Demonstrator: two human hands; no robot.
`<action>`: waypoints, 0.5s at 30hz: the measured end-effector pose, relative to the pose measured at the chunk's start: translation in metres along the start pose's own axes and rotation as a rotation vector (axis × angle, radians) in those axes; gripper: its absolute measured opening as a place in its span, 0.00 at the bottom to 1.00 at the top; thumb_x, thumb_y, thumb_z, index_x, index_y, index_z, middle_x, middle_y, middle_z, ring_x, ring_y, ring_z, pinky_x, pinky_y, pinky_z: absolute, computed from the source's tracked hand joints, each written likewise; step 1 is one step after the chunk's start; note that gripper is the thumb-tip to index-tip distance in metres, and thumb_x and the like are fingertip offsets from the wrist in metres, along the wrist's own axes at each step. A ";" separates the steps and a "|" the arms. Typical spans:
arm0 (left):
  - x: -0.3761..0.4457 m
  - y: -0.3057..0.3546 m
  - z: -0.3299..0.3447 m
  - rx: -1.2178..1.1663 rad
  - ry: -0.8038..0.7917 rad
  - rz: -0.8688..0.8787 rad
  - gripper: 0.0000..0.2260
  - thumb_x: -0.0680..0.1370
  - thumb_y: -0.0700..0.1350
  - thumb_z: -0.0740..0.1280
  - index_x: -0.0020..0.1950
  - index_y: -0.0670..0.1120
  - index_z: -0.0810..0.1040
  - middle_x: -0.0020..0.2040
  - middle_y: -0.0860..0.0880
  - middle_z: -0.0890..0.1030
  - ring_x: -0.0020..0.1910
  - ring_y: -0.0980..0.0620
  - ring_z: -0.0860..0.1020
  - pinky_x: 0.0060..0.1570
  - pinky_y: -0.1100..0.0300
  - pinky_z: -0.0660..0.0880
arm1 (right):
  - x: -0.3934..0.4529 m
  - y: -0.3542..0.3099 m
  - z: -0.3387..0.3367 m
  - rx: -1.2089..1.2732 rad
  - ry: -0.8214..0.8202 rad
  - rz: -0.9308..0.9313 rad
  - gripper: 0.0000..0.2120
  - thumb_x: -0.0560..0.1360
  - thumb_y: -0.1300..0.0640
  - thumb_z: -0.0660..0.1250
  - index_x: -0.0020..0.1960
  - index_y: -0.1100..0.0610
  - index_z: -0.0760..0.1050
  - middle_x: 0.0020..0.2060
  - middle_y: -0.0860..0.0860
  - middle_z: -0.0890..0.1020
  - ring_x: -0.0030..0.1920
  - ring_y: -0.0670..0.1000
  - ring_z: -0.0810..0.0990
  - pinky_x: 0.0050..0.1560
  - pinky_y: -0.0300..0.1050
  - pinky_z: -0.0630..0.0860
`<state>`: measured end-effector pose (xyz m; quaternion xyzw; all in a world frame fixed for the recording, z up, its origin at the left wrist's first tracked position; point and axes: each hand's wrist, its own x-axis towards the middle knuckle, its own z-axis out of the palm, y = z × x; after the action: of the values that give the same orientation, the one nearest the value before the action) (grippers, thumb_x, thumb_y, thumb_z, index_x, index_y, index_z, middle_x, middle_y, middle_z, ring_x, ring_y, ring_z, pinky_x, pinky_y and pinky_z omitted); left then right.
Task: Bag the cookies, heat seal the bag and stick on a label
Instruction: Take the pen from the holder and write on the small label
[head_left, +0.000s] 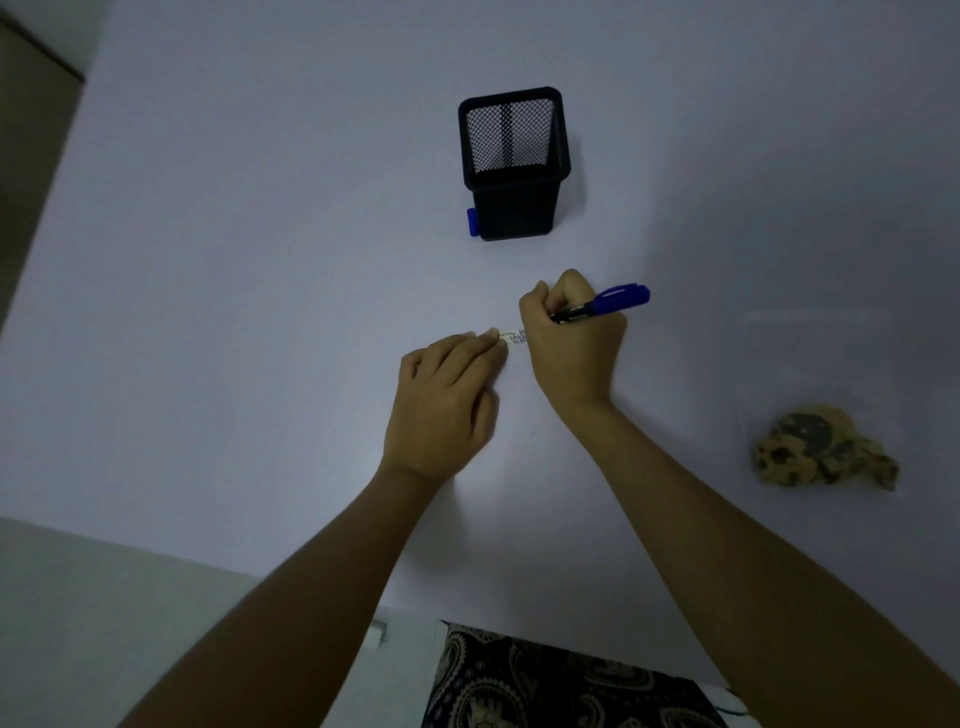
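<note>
The left hand (441, 405) lies flat on the desk (260, 312), its fingers (491, 345) straight and pressing the left end of the label (511, 336), which keeps the small strip from sliding while it is written on. Behind, the mesh pen pot (514, 161) stands well apart from the work, a blue cap (472, 222) just beside its base. The right hand (571, 343) clenches round the pen (605, 304), tip down over the label's right end, where lines of writing already show. Far right, the cookies (821, 449) sit in a clear bag (810, 364), well apart from the label; whether the bag is sealed cannot be told. Sticking the label on appears to remain.
</note>
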<state>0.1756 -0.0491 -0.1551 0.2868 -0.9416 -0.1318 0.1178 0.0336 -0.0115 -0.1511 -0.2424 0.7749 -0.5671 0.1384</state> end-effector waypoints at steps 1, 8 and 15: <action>0.000 0.000 0.000 0.000 0.000 0.000 0.17 0.75 0.42 0.63 0.63 0.44 0.78 0.62 0.47 0.80 0.62 0.48 0.76 0.57 0.52 0.69 | 0.000 0.000 0.000 -0.002 0.015 0.004 0.14 0.74 0.64 0.67 0.33 0.61 0.66 0.24 0.55 0.70 0.26 0.47 0.69 0.26 0.32 0.67; 0.000 0.001 -0.001 0.004 0.004 0.002 0.17 0.76 0.43 0.61 0.63 0.43 0.78 0.62 0.47 0.80 0.61 0.47 0.77 0.58 0.54 0.68 | 0.003 -0.004 -0.002 0.010 0.028 0.041 0.22 0.73 0.66 0.65 0.30 0.48 0.58 0.24 0.47 0.66 0.26 0.48 0.69 0.27 0.45 0.71; -0.001 0.000 0.001 -0.011 0.019 0.008 0.17 0.75 0.42 0.63 0.63 0.43 0.78 0.62 0.47 0.80 0.61 0.47 0.77 0.57 0.53 0.69 | 0.003 -0.003 -0.003 0.048 0.033 0.091 0.21 0.74 0.67 0.63 0.31 0.49 0.58 0.25 0.46 0.66 0.25 0.44 0.68 0.28 0.39 0.70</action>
<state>0.1760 -0.0486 -0.1559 0.2835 -0.9409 -0.1337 0.1286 0.0302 -0.0112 -0.1467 -0.1942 0.7734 -0.5827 0.1572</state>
